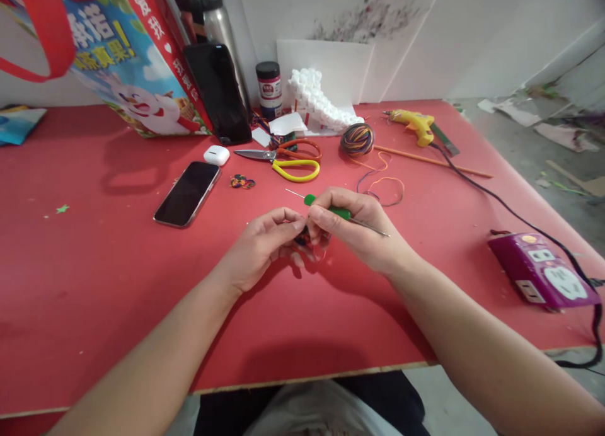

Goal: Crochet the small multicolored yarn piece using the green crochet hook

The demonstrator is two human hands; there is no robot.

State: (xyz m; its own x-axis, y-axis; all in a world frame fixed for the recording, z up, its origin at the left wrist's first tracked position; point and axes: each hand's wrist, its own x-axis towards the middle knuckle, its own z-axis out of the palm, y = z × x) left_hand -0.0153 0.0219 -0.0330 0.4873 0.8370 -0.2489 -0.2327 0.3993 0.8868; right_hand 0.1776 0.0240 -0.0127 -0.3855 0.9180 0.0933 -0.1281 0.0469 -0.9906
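Back from the desk's (118, 266) near edge, the left hand (258, 242) pinches a small yarn piece (302, 237), apparently part-worked though mostly hidden, with finishing outstanding, while the right hand (363, 242) grips a green-handled tool (343, 213).

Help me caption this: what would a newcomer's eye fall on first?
Probably the red table, with the left hand and right hand together mid-view around a small dark piece; the right one holds a green-handled tool. Next, the bright printed bag at back left and the purple power box at right stand out.
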